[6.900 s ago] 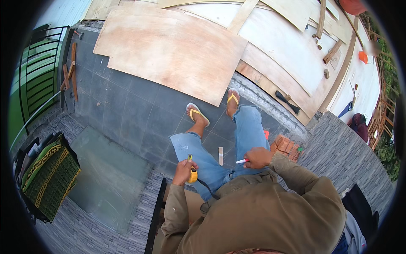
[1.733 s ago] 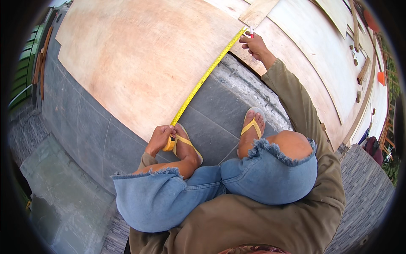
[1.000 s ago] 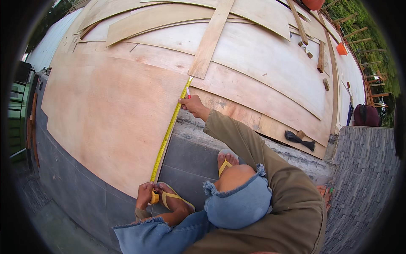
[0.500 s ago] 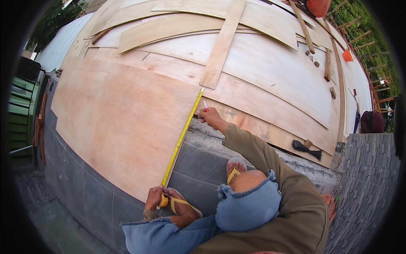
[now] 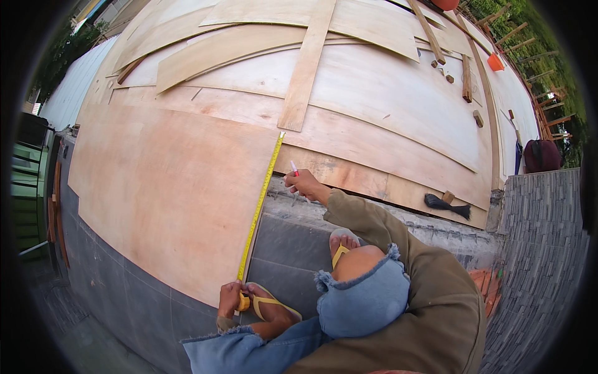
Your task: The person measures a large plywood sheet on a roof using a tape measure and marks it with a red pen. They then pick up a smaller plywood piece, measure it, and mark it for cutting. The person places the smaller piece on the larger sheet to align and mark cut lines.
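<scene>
A large plywood sheet [image 5: 162,193] lies before me, its right edge running away from my feet. Along that edge stretches the yellow blade of a tape measure [image 5: 258,209], its metal end at the sheet's far right corner. My left hand [image 5: 230,297] is closed around the tape's yellow case [image 5: 243,302] at the near corner, beside my sandalled foot. Between the fingers of my right hand [image 5: 306,184] is a white and red marker [image 5: 294,167], pointing up. That hand hovers just right of the blade, apart from it, over the concrete edge.
More plywood sheets [image 5: 398,93] overlap beyond, with a long narrow plywood strip [image 5: 308,65] across them. Short timber pieces [image 5: 466,80] and a bundle of black strands [image 5: 447,206] lie to the right. Dark grey tiles [image 5: 286,249] are underfoot, with a rough concrete ledge [image 5: 386,227] alongside.
My right hand has drawn back slightly toward me and away from the blade with the marker. The left hand keeps its hold on the tape measure. The whole view has shifted a little.
</scene>
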The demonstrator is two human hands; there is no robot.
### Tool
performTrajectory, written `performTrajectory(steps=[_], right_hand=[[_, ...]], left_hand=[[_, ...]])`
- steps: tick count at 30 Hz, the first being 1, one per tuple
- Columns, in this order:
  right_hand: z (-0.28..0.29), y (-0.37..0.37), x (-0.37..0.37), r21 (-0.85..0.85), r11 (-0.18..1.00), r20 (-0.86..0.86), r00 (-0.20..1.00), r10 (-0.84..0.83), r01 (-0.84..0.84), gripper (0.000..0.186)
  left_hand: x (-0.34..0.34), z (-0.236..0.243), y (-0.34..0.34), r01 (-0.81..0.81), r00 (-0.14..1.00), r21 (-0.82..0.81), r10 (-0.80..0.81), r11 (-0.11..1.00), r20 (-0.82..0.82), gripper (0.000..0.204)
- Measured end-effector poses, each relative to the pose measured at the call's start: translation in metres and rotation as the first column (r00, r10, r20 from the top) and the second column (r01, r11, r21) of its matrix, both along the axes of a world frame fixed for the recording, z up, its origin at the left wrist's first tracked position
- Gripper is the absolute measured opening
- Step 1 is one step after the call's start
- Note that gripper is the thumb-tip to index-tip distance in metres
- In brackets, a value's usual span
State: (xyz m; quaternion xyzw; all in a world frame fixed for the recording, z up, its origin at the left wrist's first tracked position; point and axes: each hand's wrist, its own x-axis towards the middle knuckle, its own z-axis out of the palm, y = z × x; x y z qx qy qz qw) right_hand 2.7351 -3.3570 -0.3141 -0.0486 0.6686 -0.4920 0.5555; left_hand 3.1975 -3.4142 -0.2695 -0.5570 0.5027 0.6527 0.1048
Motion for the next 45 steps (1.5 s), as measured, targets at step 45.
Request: performTrajectory(steps=[45], right_hand=[[0.148,0.21,0.005,-0.194,0.972,0.054,0.988,0.144,-0.131,0.059]], left_hand=[[-0.493,0.129,-0.096,-0.043,0.929,-0.065,0.016,0.997,-0.371,0.037]])
